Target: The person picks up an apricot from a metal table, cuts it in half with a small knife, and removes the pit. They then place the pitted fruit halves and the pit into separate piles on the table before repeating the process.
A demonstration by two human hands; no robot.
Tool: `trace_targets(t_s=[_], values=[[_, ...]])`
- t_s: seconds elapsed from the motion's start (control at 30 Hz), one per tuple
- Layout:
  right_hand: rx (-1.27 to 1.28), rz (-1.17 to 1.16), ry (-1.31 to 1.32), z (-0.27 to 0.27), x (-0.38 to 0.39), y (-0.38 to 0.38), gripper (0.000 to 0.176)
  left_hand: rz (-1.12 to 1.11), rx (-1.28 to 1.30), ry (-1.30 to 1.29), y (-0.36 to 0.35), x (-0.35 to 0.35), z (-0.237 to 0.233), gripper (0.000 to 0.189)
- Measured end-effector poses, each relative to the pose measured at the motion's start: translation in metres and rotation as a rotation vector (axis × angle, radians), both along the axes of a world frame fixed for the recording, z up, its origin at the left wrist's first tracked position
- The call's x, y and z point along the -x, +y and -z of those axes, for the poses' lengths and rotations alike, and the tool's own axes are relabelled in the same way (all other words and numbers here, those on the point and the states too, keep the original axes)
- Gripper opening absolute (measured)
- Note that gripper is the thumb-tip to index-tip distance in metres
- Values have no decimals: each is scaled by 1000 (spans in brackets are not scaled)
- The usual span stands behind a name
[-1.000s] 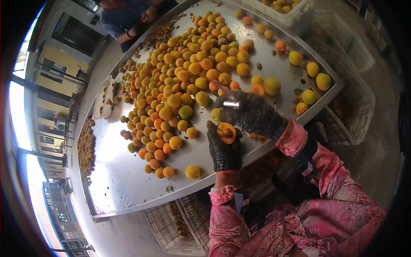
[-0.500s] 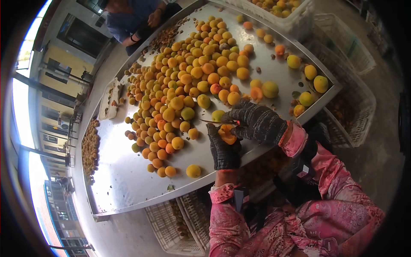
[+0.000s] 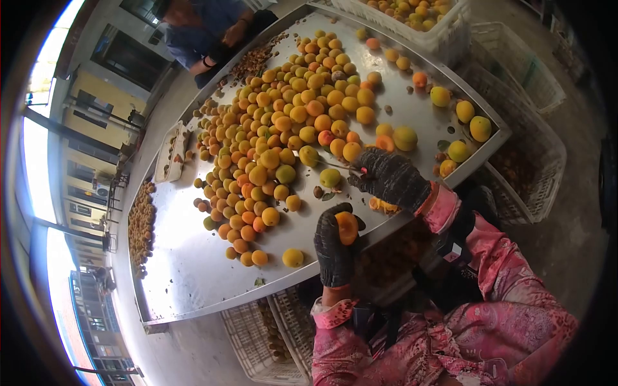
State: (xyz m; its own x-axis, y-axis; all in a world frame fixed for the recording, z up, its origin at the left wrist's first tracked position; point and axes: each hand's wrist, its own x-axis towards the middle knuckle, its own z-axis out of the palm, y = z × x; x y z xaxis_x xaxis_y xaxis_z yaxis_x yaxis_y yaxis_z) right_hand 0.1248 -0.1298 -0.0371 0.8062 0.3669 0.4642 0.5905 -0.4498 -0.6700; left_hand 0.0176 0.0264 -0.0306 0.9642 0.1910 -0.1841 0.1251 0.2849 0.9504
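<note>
My left hand [image 3: 333,251], in a dark knit glove, is closed around an apricot half [image 3: 347,229], its orange cut face turned up. Up and to the right, my gloved right hand [image 3: 393,180] grips a small knife [image 3: 331,165] whose thin blade points left over the metal table. Most of the knife's handle is hidden in the fingers. Just below the right hand lies a torn piece of apricot [image 3: 384,206] at the table edge. A brown pit [image 3: 318,192] and a whole yellow-green apricot [image 3: 330,177] are between the hands and the big pile of apricots [image 3: 277,122].
The metal table [image 3: 193,270] has a raised rim. A white tray [image 3: 172,154] and heaped pits [image 3: 140,222] lie at its left side. White crates [image 3: 444,32] stand beyond it, with others [image 3: 257,341] below. Another person [image 3: 206,32] is at the far side.
My left hand has drawn down and apart from the right, with an apricot half in it. The knife has lifted away from the fruit, and a pit now shows on the table.
</note>
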Motion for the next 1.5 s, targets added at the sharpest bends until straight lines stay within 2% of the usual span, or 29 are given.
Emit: trace_targets(t_s=[0.07, 0.1, 0.17, 0.2, 0.27, 0.3, 0.37, 0.4, 0.47, 0.53, 0.6, 0.67, 0.7, 0.73, 0.77, 0.8, 0.83, 0.87, 0.93, 0.97, 1.0, 1.07, 1.13, 1.17, 1.3, 1.37, 1.4, 1.47, 1.5], values=[[30, 2, 85, 8, -5, -7, 32, 241, -313, 41, -1, 24, -19, 38], [25, 8, 105, 7, -4, -10, 34, 241, -318, 42, 3, 27, -20, 38], [17, 17, 125, 10, -4, -14, 36, 537, -1175, -481, 9, 30, -22, 41], [41, 22, 109, 13, -5, -14, 37, 539, -1178, -481, 11, 30, -18, 41], [60, 27, 92, 17, -5, -16, 39, 367, -561, -280, 16, 27, -8, 44], [91, 46, 130, 18, -5, -17, 41, 368, -563, -282, 17, 22, -7, 44], [121, 64, 166, 16, -3, -19, 42, 73, -590, 42, 15, -5, -15, 45], [157, 53, 205, 14, -4, -20, 42, 72, -591, 39, 19, -21, -8, 45], [196, 47, 245, 13, -5, -23, 41, -19, -1073, -91, 34, -57, 27, 49], [108, 23, 139, 14, -5, -26, 38, 43, -1077, -99, 35, -79, 43, 52], [157, 9, 202, 11, -5, -29, 37, 107, -1080, -102, 39, -94, 58, 54], [200, -4, 269, 12, -5, -28, 35, 144, -1113, -336, 47, -104, 69, 53], [66, -11, 251, 13, -5, -27, 35, 173, -1119, -188, 34, -97, 41, 45], [-68, -19, 229, 14, -5, -26, 36, 175, -1120, -190, 30, -92, 27, 45], [-71, -16, 227, 14, -7, -23, 36, 154, -700, -70, 28, -89, 16, 41], [-259, -13, 210, 15, -7, -20, 36, 129, -281, 48, 27, -85, 8, 38], [-447, -15, 194, 16, -7, -17, 37, 136, -236, -49, 23, -78, 3, 36], [-449, -19, 194, 12, -5, -17, 37, 133, -239, -49, 19, -73, 0, 36], [-242, 20, -118, -2, 2, -20, 35, 81, -61, -191, 15, -66, -4, 31], [-243, 15, -122, -8, 6, -19, 35, 63, 253, -126, 15, -63, -4, 26], [-210, -43, -88, -13, 12, -17, 33, 61, 254, -133, 15, -61, -5, 26], [-175, -102, -57, -18, 22, -14, 31, 133, -698, -141, 12, -56, -8, 34], [-103, -174, 10, -19, 30, -12, 28, 123, -671, -182, 18, -58, 16, 35], [-59, -172, 98, -20, 33, -9, 30, 118, -645, -220, 15, -61, 12, 35], [-18, -197, 122, -8, 31, -2, 31, 87, -574, -189, 7, -54, -5, 35], [32, -167, 78, -15, 33, -2, 29, 89, -217, -227, 13, -54, 3, 35], [36, -171, 78, -15, 33, -2, 29, 85, -215, -228, 14, -56, 6, 35], [85, -180, 42, -14, 33, -2, 29, 41, -621, -341, 15, -58, 13, 54], [90, -185, 40, -12, 33, -2, 29, 35, -617, -342, 16, -60, 18, 54]])
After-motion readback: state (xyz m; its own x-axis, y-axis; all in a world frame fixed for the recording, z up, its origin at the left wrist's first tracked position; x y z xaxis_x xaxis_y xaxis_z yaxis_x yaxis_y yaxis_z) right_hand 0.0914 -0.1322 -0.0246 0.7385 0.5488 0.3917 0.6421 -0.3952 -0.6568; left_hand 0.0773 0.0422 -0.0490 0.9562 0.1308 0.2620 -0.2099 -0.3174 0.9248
